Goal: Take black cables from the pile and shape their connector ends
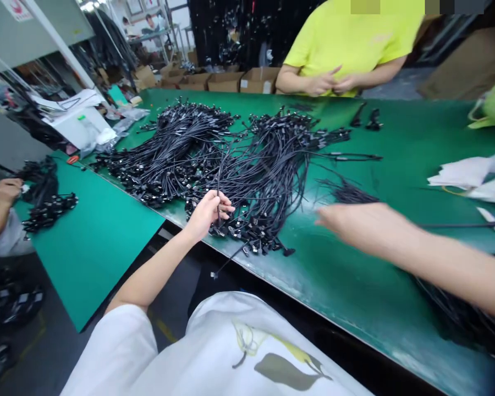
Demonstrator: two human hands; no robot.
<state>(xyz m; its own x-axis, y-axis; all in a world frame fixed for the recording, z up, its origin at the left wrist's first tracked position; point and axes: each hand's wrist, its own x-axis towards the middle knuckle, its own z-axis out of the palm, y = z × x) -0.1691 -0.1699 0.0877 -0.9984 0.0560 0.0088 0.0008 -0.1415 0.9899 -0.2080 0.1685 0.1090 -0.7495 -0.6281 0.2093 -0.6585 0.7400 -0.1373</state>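
Note:
My left hand (pixel 212 212) pinches a thin black cable (pixel 219 181) upright between thumb and fingers, at the near edge of the cable pile. Around it lies a large heap of black cables (pixel 272 165) with small plugs at their ends; a second heap (pixel 177 137) spreads to the left. My right hand (pixel 346 217) is smeared by motion over the green table, its fingers hard to make out. Just beyond it lies a bunch of thin black strands (pixel 352 192), partly hidden by the hand. Whether the right hand holds anything does not show.
Across the green table (pixel 416 137) stands a person in a yellow shirt (pixel 350 41), hands together. Another person's hand (pixel 8 190) works on cables at a side table (pixel 94 247). More black cables (pixel 457 308) lie under my right forearm. Cardboard boxes (pixel 225 82) line the back.

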